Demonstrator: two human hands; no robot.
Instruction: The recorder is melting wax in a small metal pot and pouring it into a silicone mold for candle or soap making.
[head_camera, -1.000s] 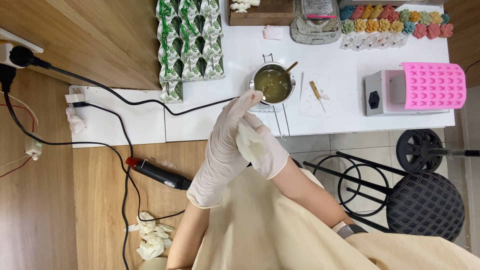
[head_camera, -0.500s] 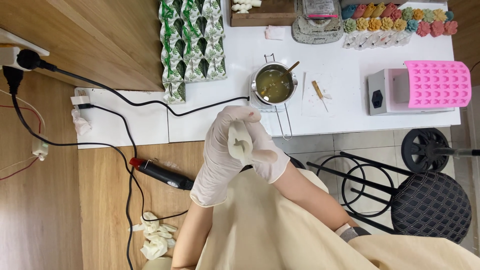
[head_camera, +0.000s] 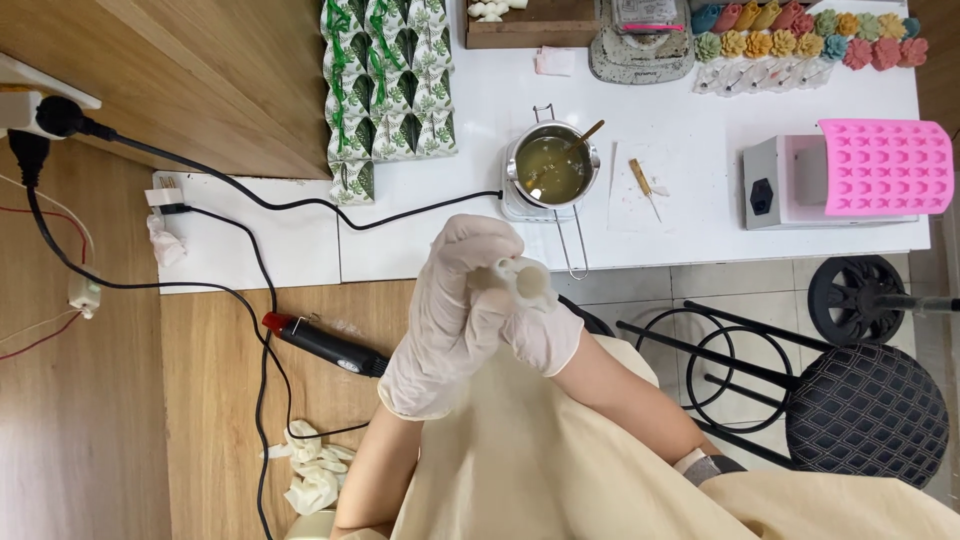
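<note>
White latex covers both hands, held just below the pot. The left hand is curled about the right glove's cuff. The right hand is half-sheathed, fingers bunched, nearer the pot's handle.

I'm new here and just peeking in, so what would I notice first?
First, the two white-gloved hands in the middle: the left hand and right hand pressed together around a small whitish thing. Behind them on the white table sits a metal pot of yellow-green liquid. At the right, a bright pink mould lies on a white box.
</note>
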